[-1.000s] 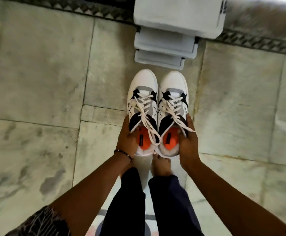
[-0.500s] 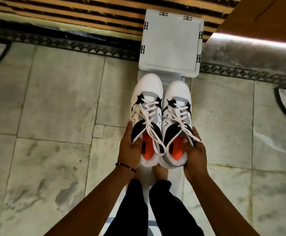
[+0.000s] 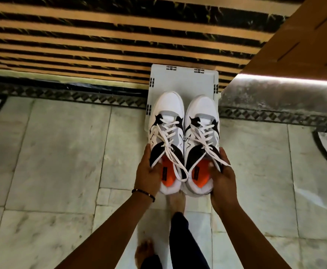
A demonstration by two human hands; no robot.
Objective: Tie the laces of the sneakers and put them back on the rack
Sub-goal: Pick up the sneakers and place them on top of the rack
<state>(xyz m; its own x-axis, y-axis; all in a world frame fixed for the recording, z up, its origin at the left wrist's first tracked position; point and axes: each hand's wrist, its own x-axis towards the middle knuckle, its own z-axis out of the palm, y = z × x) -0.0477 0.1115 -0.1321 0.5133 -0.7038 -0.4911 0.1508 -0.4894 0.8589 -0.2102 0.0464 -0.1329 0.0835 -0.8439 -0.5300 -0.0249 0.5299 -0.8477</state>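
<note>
- Nearest, two bare feet (image 3: pixel 175 200) stand on the pale marble floor (image 3: pixel 52 171), dark trouser legs above them.
- A thin dark bracelet (image 3: pixel 143 194) circles the left wrist.
- The left hand (image 3: pixel 147 174) grips the outer side of the left sneaker (image 3: pixel 166 121), thumb curled over its collar.
- The right hand (image 3: pixel 222 178) holds the right sneaker (image 3: pixel 202 117) the same way, thumb hooked into the orange-lined opening.
- The two white, black and grey sneakers are held side by side, touching, toes pointing away.
- Their white laces (image 3: pixel 170 144) look tied, with loops hanging loose; the knots are hard to make out.
- The toes sit over the near part of a white plastic rack (image 3: pixel 182 80); whether the soles touch it, I cannot tell.
- Beyond the rack runs a striped black-and-tan wall (image 3: pixel 100 35), with a brown wooden panel (image 3: pixel 304 35) at far right.
</note>
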